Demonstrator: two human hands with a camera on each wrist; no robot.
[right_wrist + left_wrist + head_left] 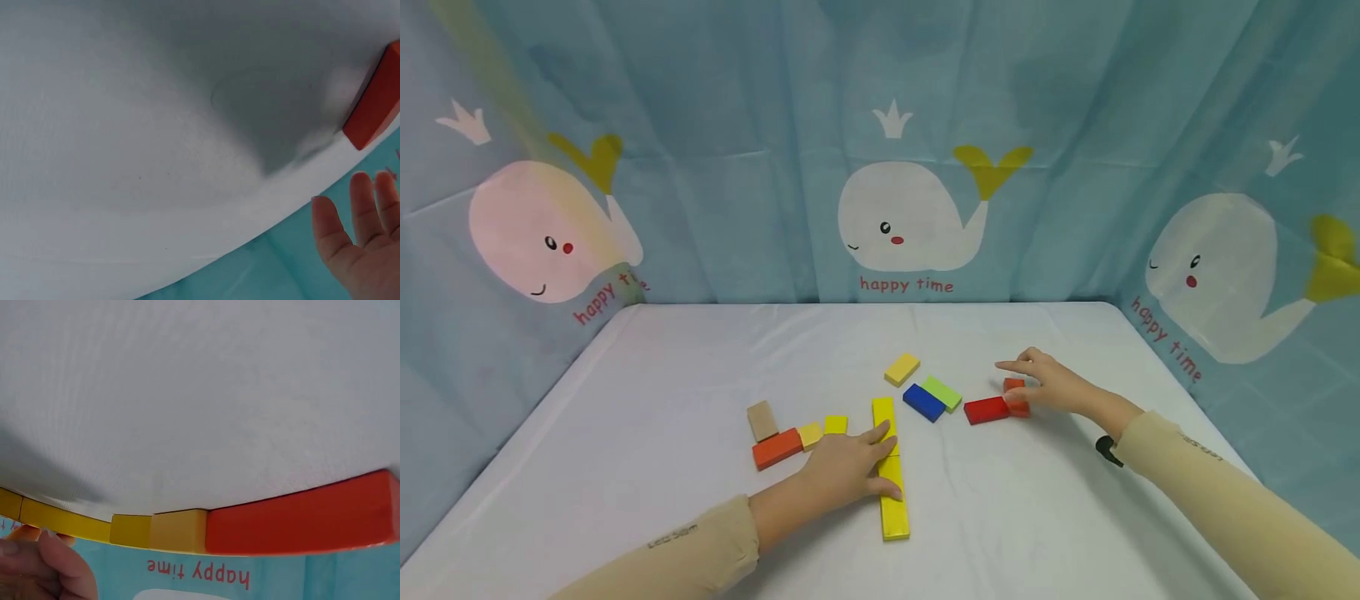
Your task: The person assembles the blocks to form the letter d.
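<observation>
My left hand [842, 471] lies over two long yellow blocks [893, 521] set end to end, its fingertips on the upper one and its thumb on the lower. In the left wrist view, that hand [47, 569] shows at the lower left beside the yellow row. My right hand [1056, 387] is at an orange-red block [1015, 385], its thumb overlapping the block and its other fingers spread above. A red block [987, 410] meets this block's left side. The right wrist view shows the right hand [369, 244] with fingers apart, below the orange-red block [375, 103].
Left of the yellow pair are a short yellow block [836, 424], a pale yellow block [810, 436], a red-orange block [777, 449] and a tan block [762, 421]. Between the hands lie blue [923, 403], green [942, 393] and light yellow [902, 369] blocks. A curtain [737, 225] hangs behind the white table [700, 358].
</observation>
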